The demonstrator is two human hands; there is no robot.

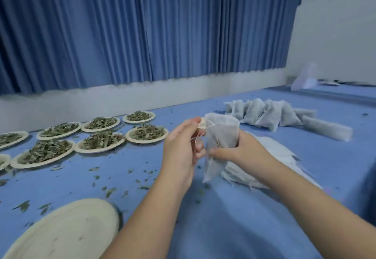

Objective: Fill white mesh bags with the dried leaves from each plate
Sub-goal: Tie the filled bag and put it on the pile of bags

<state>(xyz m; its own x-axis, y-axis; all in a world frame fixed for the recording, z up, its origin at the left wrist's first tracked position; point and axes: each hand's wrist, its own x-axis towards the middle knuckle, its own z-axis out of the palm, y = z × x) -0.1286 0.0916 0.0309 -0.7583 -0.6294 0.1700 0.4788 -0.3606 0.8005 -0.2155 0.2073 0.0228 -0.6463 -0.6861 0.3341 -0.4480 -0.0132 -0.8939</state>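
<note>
The right hand is gripping a white mesh bag while the left hand is pinching its drawstring.

Left hand pinching, right hand gripping, forearms extended

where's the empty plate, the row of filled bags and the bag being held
empty plate (67, 232), head view, bare middle of its face
filled bags (270, 117), head view, a bag midway along the row
held bag (222, 134), head view, its bulging upper mesh
</note>
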